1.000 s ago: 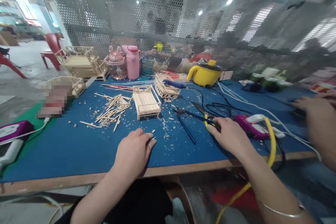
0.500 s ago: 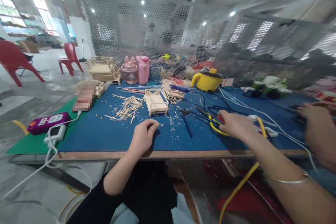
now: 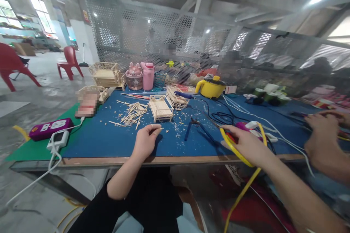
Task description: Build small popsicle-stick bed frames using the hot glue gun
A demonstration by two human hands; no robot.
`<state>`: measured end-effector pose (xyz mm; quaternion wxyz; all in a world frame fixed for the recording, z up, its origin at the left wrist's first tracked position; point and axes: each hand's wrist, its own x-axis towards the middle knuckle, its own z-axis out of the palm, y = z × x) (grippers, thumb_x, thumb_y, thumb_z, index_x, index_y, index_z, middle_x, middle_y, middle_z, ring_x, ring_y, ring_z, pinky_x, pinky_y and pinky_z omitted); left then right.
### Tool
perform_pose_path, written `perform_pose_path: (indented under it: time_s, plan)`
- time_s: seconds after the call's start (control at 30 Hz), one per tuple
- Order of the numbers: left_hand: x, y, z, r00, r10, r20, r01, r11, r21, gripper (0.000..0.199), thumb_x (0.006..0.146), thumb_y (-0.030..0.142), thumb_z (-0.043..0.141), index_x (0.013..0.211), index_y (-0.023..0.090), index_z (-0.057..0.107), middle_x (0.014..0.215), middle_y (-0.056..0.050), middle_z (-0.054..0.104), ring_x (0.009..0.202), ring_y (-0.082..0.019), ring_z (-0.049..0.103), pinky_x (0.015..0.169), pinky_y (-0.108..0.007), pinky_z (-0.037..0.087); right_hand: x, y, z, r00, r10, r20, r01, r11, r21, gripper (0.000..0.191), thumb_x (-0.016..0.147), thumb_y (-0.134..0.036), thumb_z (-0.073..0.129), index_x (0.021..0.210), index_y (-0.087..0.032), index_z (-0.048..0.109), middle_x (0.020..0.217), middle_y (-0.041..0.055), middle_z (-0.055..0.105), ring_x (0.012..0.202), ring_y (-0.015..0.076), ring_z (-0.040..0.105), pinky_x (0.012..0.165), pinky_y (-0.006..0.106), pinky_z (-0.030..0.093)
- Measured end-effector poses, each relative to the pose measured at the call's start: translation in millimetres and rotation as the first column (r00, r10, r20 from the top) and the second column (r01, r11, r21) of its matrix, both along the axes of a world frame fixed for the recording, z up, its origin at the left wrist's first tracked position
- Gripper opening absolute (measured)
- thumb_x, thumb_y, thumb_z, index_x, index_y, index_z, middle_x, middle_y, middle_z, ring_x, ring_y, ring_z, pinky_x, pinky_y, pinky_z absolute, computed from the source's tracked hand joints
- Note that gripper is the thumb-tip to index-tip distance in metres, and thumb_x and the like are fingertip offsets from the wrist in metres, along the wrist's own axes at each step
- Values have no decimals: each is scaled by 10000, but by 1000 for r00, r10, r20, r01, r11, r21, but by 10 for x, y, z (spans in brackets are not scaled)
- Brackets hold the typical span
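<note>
My left hand (image 3: 145,141) is closed in a pinch above the blue mat, with the pale tip of a small wooden stick (image 3: 162,128) showing at the fingertips. My right hand (image 3: 246,143) is closed around a red-handled tool (image 3: 232,137), apparently pliers; its dark, narrow end points up and left. A yellow cable (image 3: 235,150) loops across this hand and hangs over the table edge. Left of it, blue-handled pliers (image 3: 201,128) lie spread on the mat. A small bamboo-stick bed model (image 3: 161,109) stands beyond my left hand, beside a heap of loose sticks (image 3: 134,113).
Another stick model (image 3: 176,98) has a blue-handled tool (image 3: 183,95) resting on it. Behind stand a pink bottle (image 3: 148,76) and a yellow pot (image 3: 212,88). A purple box (image 3: 50,129) and phone (image 3: 87,105) lie left. Another person's hands (image 3: 322,131) work at right.
My right hand has drawn the red-handled tool toward me, away from the blue-handled pliers, and the yellow cable has lifted across the hand. My left hand keeps its pinch, nearly still.
</note>
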<state>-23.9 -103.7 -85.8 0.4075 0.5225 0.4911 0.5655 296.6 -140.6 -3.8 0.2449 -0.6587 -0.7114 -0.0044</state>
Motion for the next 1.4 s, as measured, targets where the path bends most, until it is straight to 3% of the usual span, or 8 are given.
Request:
perform_pose_path:
  time_s: [0.07,0.17,0.27,0.4,0.73,1.07,1.27,1.4]
  plan:
    - [12,-2,3,999,2,32,-2,1000,-5,256,738,355,687,893,159,740,863,-66,762,783,-195,682,761,-316,527,-353,-41,-109,941,110,-321,-145,986,-88,491,678,-387,693,1127,-207,608,749,25,668,676,205,649,615,309,501]
    - [30,-26,31,998,1,60,-2,1000,19,250,724,360,698,868,160,744,846,-60,761,761,-184,678,735,-300,528,-985,-45,-229,674,82,-734,-246,962,-118,558,677,-479,694,1140,-224,515,774,-15,600,532,138,588,410,236,423]
    - [39,-74,89,998,-14,58,8,995,98,189,712,330,711,817,177,749,843,-44,754,811,-179,674,792,-293,517,-1491,25,-291,455,87,-886,-274,961,-46,567,638,-477,736,1085,-228,491,714,-61,545,447,97,532,344,198,372]
    - [40,-129,149,998,-38,47,28,979,204,113,719,287,702,759,190,743,797,-26,731,792,-159,655,795,-276,506,-1781,159,-350,336,113,-935,-313,950,2,578,597,-396,779,1071,-224,495,695,-74,547,472,98,553,333,173,362]
    - [55,-127,99,990,-123,71,111,982,155,386,750,360,684,1076,154,672,860,-44,698,755,-151,633,714,-265,516,-1779,207,-335,382,148,-912,-303,952,28,518,649,-323,717,1087,-220,462,702,-61,546,504,90,513,375,182,352]
    - [46,-174,151,964,-265,-36,268,957,111,327,851,442,572,792,137,675,688,-14,634,608,-105,512,573,-202,398,-1709,211,-217,445,211,-870,-323,944,64,535,572,-285,757,1045,-215,518,708,-56,546,551,85,499,495,209,390]
    - [50,-192,177,966,-250,-69,257,957,134,313,858,420,563,792,134,673,707,-21,643,645,-117,533,621,-214,422,-1696,245,-264,479,254,-840,-346,934,86,533,586,-276,758,1066,-190,540,693,-44,571,607,108,554,590,234,450]
    - [45,-190,180,983,-165,-86,177,971,161,318,851,433,571,802,145,698,713,-24,666,649,-130,554,617,-221,432,-1690,225,-285,486,226,-844,-331,942,62,550,630,-359,754,1101,-212,513,715,-54,541,507,80,478,467,213,417]
